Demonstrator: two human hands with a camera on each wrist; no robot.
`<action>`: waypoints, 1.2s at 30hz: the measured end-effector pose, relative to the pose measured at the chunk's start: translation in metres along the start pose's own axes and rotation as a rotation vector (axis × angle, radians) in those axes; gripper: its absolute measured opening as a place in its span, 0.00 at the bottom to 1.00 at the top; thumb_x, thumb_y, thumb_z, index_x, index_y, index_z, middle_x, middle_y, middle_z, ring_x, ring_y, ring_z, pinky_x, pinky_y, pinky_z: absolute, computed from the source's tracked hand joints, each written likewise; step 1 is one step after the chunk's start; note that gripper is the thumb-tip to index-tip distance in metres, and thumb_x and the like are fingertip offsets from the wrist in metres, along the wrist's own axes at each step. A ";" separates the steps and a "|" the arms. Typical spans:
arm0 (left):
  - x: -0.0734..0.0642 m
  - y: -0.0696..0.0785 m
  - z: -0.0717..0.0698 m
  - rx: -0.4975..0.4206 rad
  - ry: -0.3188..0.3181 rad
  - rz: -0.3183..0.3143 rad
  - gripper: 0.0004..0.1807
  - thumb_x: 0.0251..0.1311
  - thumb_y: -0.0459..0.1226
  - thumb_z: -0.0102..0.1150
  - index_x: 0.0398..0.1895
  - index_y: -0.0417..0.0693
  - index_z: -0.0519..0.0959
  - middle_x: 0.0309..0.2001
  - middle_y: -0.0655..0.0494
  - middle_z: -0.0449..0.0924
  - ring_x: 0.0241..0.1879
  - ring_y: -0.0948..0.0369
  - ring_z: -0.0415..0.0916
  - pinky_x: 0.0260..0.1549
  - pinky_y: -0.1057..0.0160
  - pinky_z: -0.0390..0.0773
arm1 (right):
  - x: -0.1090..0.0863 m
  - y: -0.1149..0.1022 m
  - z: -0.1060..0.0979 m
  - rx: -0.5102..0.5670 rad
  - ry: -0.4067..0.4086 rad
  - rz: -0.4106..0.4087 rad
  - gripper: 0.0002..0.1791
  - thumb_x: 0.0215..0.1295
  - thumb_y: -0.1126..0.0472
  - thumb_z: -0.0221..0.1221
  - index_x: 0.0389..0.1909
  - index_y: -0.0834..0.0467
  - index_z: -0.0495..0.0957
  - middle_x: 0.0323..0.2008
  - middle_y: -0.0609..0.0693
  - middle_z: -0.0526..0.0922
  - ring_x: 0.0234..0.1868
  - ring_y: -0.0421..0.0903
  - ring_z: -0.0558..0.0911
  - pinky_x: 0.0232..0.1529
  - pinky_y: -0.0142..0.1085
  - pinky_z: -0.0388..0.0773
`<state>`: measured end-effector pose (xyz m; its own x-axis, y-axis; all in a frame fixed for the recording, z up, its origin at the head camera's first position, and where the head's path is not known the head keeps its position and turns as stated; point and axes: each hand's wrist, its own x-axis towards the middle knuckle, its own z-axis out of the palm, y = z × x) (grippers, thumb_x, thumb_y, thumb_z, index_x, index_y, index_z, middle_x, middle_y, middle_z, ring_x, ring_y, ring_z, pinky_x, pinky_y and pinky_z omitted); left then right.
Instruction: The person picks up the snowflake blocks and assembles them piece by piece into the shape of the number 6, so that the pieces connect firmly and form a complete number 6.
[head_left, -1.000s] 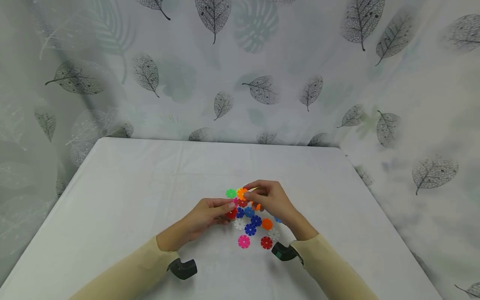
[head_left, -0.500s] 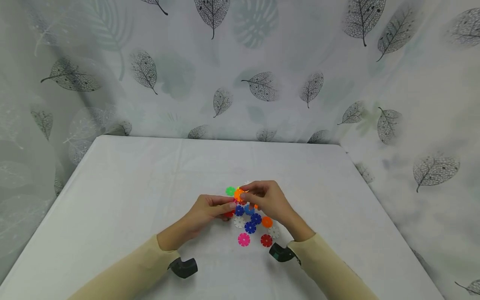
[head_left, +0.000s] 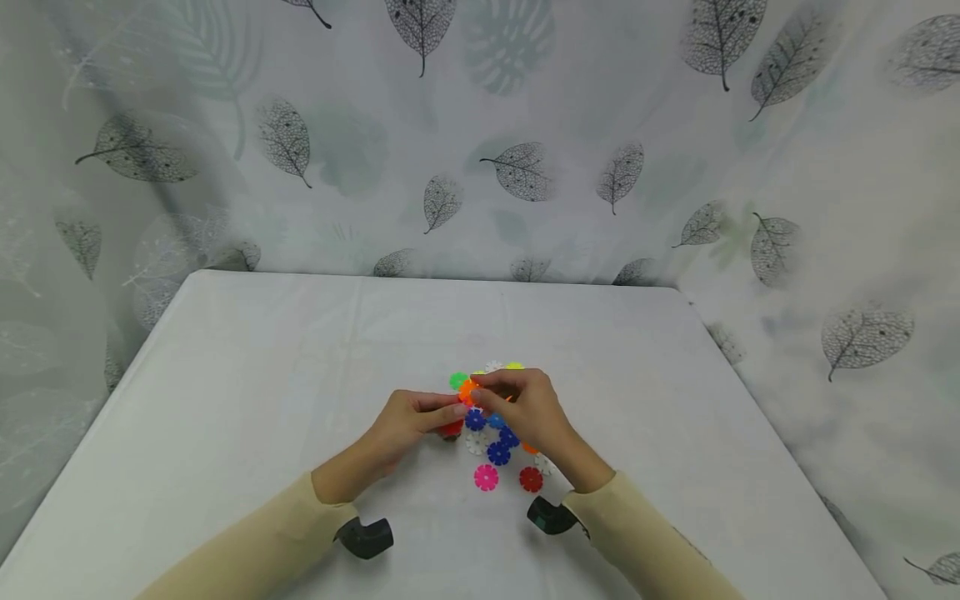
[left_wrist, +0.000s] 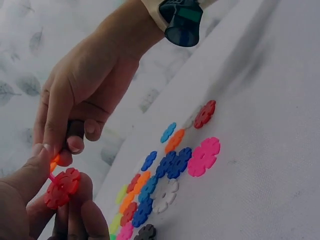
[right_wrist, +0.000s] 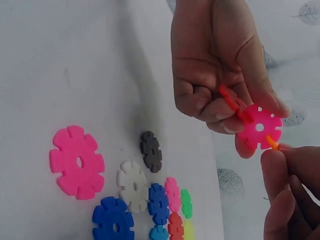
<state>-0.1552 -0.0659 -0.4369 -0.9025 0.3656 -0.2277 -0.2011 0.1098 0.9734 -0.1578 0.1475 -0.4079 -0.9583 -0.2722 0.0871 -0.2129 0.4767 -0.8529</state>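
My left hand [head_left: 405, 423] pinches a pink slotted plastic disc [right_wrist: 264, 120] between thumb and fingers. Joined to that disc at an angle are red slotted pieces [left_wrist: 62, 188], beside the curled left fingers. From the other side, my right hand [head_left: 527, 407] pinches an orange slotted disc [head_left: 467, 392] by thumb and fingertips. In the right wrist view the orange edge [right_wrist: 272, 142] meets a rim slot of the pink disc; the rest of it is largely hidden by the right fingers. Both hands are close together above the scattered discs.
On the white table [head_left: 262, 358] lie several flower-shaped discs: a pink one [head_left: 486, 477], a red one [head_left: 531, 479], blue ones [head_left: 498, 453], a white one [right_wrist: 133, 186], a dark grey one [right_wrist: 151, 151] and a green one [head_left: 458, 381]. A leaf-patterned curtain [head_left: 360, 167] hangs behind.
My right hand has moved left with the orange disc, bringing it to the piece in my left hand. The left hand has shifted only slightly; white and yellow discs at the back now show.
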 end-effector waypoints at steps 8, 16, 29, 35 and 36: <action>0.004 0.000 -0.001 0.032 -0.026 -0.047 0.24 0.65 0.47 0.67 0.56 0.39 0.84 0.39 0.51 0.87 0.39 0.55 0.84 0.49 0.54 0.81 | 0.002 0.011 0.003 0.051 -0.016 0.019 0.16 0.69 0.55 0.66 0.54 0.55 0.86 0.36 0.47 0.88 0.34 0.44 0.86 0.42 0.51 0.84; 0.003 0.002 0.000 0.041 0.026 -0.033 0.24 0.63 0.48 0.69 0.56 0.42 0.84 0.43 0.49 0.88 0.39 0.55 0.85 0.48 0.55 0.81 | 0.000 0.012 0.005 0.062 -0.036 0.024 0.19 0.69 0.55 0.65 0.56 0.59 0.84 0.35 0.48 0.87 0.33 0.50 0.86 0.39 0.51 0.84; 0.002 0.005 0.001 0.024 0.060 -0.015 0.26 0.62 0.43 0.71 0.64 0.51 0.81 0.49 0.51 0.84 0.43 0.57 0.84 0.42 0.58 0.83 | 0.003 0.016 -0.001 0.110 0.061 0.042 0.22 0.72 0.49 0.62 0.62 0.52 0.79 0.43 0.52 0.85 0.38 0.56 0.86 0.37 0.51 0.85; 0.004 0.003 0.000 0.024 0.110 -0.033 0.25 0.62 0.44 0.71 0.63 0.53 0.81 0.46 0.53 0.87 0.39 0.58 0.84 0.41 0.57 0.84 | 0.008 0.020 -0.017 0.105 0.200 0.008 0.25 0.74 0.51 0.60 0.67 0.54 0.73 0.57 0.57 0.78 0.47 0.53 0.83 0.42 0.53 0.84; 0.004 0.003 -0.001 0.022 0.113 -0.028 0.25 0.62 0.44 0.70 0.63 0.52 0.81 0.45 0.53 0.87 0.39 0.58 0.83 0.41 0.56 0.84 | 0.009 0.021 -0.021 0.101 0.225 0.010 0.25 0.74 0.51 0.60 0.68 0.54 0.72 0.58 0.57 0.78 0.48 0.53 0.83 0.44 0.55 0.83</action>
<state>-0.1594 -0.0649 -0.4352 -0.9340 0.2558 -0.2494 -0.2196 0.1393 0.9656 -0.1745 0.1724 -0.4139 -0.9810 -0.0692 0.1813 -0.1938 0.3892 -0.9005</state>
